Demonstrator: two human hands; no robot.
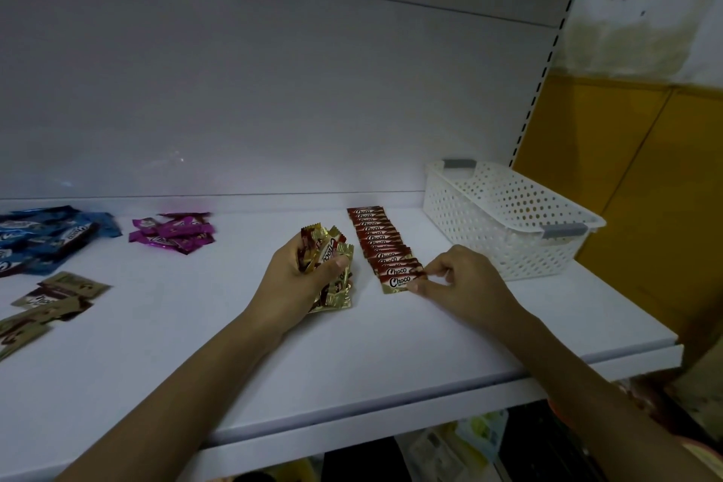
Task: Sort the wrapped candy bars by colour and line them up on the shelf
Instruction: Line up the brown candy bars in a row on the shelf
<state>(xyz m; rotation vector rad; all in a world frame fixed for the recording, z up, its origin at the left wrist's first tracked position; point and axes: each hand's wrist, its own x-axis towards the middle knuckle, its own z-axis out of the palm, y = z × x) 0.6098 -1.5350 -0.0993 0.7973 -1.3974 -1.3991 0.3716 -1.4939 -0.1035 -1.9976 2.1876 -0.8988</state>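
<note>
So the red-and-gold Choco bars are lined up just right of the middle of the frame, overlapping like shingles in one row that runs from the centre back toward the rear panel. The frontmost bar is the one you've got: your right hand has a pinch grip on its right end, thumb and forefinger closed on the wrapper edge, the other fingers curled in behind. The bar itself lies flat at the near end of the row.

Just left of that, your left hand has a full grip round a loose bunch of the same red-and-gold bars, thumb across the front, wrapper ends fanning out above your fingers. A few more gold wrappers poke out below the hand, down on the shelf.

Further left, well apart from the row, there's a small purple pile, then a bigger blue pile at the left edge, and some tan-and-brown bars scattered below the blue ones.

On the right side, a white perforated basket with grey handles sits at the back of the shelf, near the far end of the row but not touching it.
</note>
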